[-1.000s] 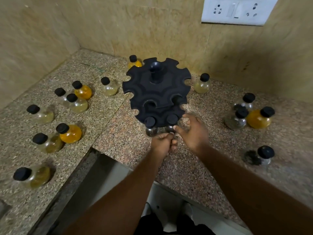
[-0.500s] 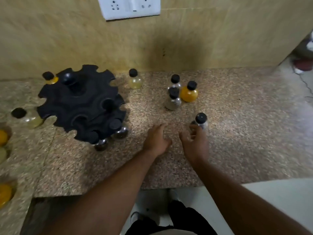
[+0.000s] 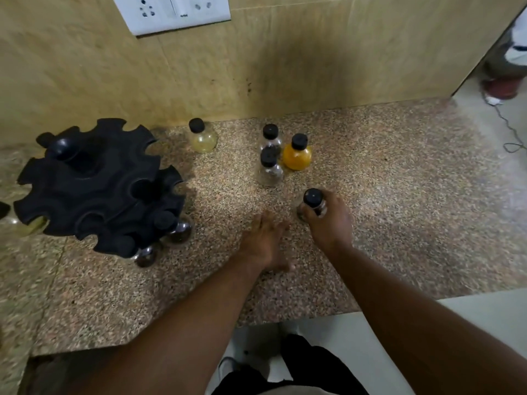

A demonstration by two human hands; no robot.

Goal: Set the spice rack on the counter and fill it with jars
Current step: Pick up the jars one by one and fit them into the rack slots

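The black two-tier spice rack (image 3: 94, 183) stands on the speckled granite counter (image 3: 399, 195) at the left. Two dark-filled jars (image 3: 178, 228) hang in its lower slots on the near side. My right hand (image 3: 328, 220) is closed around a black-capped jar (image 3: 313, 202) that stands on the counter right of centre. My left hand (image 3: 265, 242) rests flat on the counter just left of it, fingers apart, holding nothing. Behind the held jar stand two clear jars (image 3: 269, 169) and an orange-filled jar (image 3: 297, 152). A pale yellow jar (image 3: 202, 136) stands by the wall.
A tan wall (image 3: 313, 58) with a white socket plate (image 3: 171, 11) backs the counter. The counter's front edge runs just below my forearms. At the far right the floor shows a cable (image 3: 510, 132) and someone's foot (image 3: 502, 86).
The view has swung right, away from the rack. My right hand has reached the black-capped jar and closed on it. My left hand has settled flat on the counter.
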